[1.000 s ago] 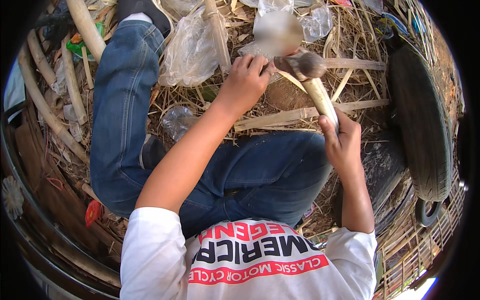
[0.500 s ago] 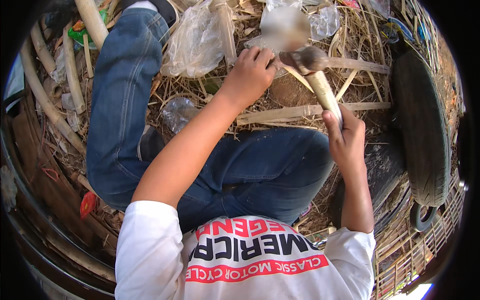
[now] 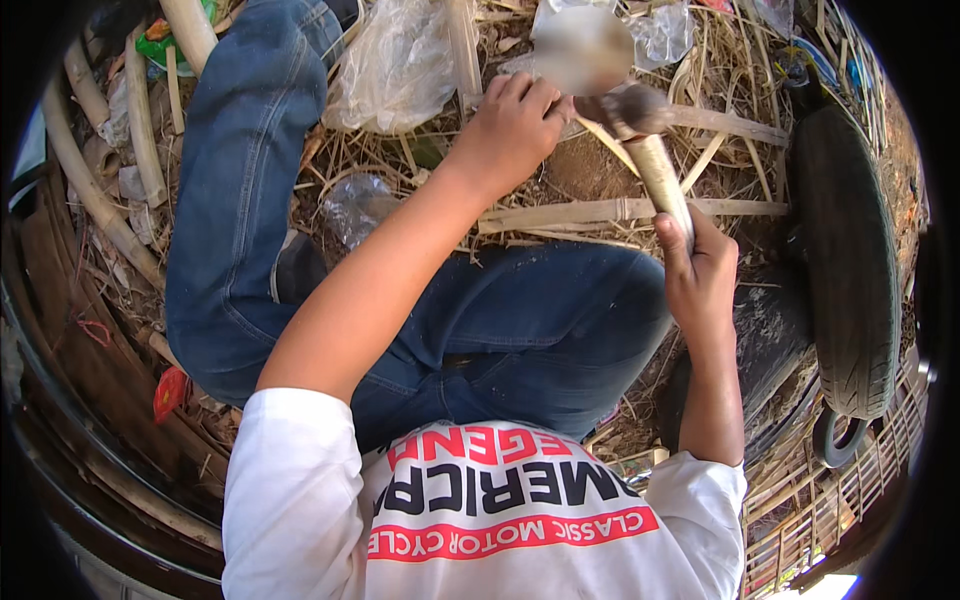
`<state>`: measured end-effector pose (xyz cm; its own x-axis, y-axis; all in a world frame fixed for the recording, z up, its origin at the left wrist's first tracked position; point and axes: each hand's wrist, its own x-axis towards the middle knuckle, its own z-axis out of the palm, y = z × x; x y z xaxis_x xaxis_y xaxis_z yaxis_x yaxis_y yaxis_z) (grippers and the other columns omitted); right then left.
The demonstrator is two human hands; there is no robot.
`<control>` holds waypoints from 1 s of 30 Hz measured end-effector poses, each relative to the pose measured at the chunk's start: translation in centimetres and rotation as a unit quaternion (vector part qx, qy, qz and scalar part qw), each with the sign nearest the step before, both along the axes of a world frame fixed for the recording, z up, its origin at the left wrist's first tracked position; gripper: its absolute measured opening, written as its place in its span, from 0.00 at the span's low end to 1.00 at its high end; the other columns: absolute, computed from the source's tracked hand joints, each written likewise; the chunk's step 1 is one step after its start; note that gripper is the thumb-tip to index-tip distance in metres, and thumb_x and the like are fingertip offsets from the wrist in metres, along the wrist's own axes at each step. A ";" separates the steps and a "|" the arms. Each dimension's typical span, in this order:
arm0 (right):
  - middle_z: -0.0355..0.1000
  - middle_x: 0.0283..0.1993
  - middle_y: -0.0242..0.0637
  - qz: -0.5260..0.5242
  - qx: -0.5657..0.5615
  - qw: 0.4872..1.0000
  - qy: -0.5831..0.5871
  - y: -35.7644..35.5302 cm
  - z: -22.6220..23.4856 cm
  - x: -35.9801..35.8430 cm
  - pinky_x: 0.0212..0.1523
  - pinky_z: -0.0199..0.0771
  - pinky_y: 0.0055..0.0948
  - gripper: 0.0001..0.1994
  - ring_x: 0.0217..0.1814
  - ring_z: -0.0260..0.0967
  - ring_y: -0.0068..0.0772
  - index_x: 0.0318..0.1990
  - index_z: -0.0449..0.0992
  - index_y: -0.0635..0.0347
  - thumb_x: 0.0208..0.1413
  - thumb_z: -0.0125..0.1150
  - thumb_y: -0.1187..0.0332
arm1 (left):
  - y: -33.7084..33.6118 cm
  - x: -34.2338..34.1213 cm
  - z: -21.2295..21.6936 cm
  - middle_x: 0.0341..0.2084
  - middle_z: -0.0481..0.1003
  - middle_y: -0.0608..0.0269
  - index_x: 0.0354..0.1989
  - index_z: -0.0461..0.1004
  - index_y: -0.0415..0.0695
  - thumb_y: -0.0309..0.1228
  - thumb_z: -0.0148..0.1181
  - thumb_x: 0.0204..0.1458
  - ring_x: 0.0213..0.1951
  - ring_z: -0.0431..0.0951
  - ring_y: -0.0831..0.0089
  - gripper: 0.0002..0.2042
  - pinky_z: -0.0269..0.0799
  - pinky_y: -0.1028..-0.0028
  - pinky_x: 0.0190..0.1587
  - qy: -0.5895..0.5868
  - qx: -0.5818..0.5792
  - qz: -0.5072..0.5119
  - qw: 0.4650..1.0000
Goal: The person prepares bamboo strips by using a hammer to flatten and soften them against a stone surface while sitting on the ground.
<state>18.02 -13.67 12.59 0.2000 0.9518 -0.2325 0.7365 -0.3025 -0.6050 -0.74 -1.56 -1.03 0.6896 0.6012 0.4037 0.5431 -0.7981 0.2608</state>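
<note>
My right hand (image 3: 700,268) is closed around the pale wooden handle of a hammer (image 3: 660,182). The hammer's dark, rounded head is smeared and lies just right of my left hand's fingertips. My left hand (image 3: 515,125) is closed, its fingers curled and its thumb close to the hammer head; whatever is in its grip is hidden. A bamboo strip (image 3: 590,212) crosses the ground between my hands and my bent leg. Beyond the hammer head a round patch (image 3: 585,50) is too blurred to make out.
Clear plastic bags (image 3: 392,70) lie beyond my left hand among straw and split bamboo. On the right a black tyre (image 3: 845,260) stands beside a woven bamboo lattice (image 3: 820,510). Bamboo poles (image 3: 95,215) and a red wrapper (image 3: 170,393) are at the left.
The view has shifted slightly, so the hands and hammer appear a little farther right. Both hands keep the same grips.
</note>
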 end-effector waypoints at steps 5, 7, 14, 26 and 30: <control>0.64 0.16 0.41 -0.043 -0.043 0.998 0.008 -0.3 -0.6 0.4 0.23 0.62 0.33 0.21 0.19 0.58 0.28 0.35 0.77 0.70 0.62 0.60 0.53 | 0.0 -0.1 -0.4 0.38 0.73 0.61 0.35 0.80 0.42 0.27 0.63 0.48 0.44 0.72 0.63 0.06 0.68 0.63 0.44 -0.050 -0.014 0.000 0.999; 0.63 0.16 0.41 -0.055 -0.038 0.998 0.020 -0.7 -1.4 0.9 0.22 0.62 0.33 0.22 0.18 0.56 0.27 0.32 0.75 0.70 0.62 0.60 0.54 | -0.1 0.1 -0.5 0.36 0.73 0.62 0.38 0.81 0.43 0.27 0.65 0.49 0.42 0.73 0.64 0.08 0.68 0.64 0.42 -0.072 -0.019 0.009 0.997; 0.63 0.16 0.41 -0.118 -0.046 0.991 0.036 -1.1 -0.9 1.7 0.22 0.62 0.32 0.21 0.19 0.57 0.24 0.33 0.76 0.71 0.62 0.60 0.55 | -0.3 1.1 0.3 0.31 0.74 0.66 0.39 0.82 0.43 0.33 0.73 0.42 0.38 0.73 0.65 0.15 0.67 0.65 0.39 -0.107 -0.066 0.049 0.991; 0.67 0.17 0.50 -0.121 -0.036 0.990 0.068 -0.5 -1.0 2.8 0.24 0.65 0.39 0.21 0.18 0.64 0.44 0.31 0.76 0.70 0.61 0.61 0.54 | -0.5 1.5 0.8 0.33 0.75 0.62 0.41 0.82 0.42 0.25 0.72 0.42 0.36 0.74 0.63 0.15 0.69 0.64 0.40 -0.074 -0.039 0.044 0.996; 0.67 0.18 0.51 -0.129 -0.045 0.987 0.082 -0.6 -1.4 2.9 0.25 0.66 0.40 0.21 0.19 0.66 0.49 0.31 0.76 0.69 0.60 0.62 0.54 | -0.5 1.2 0.8 0.34 0.75 0.59 0.45 0.81 0.42 0.23 0.70 0.43 0.37 0.74 0.61 0.17 0.70 0.63 0.42 -0.064 -0.039 0.031 0.997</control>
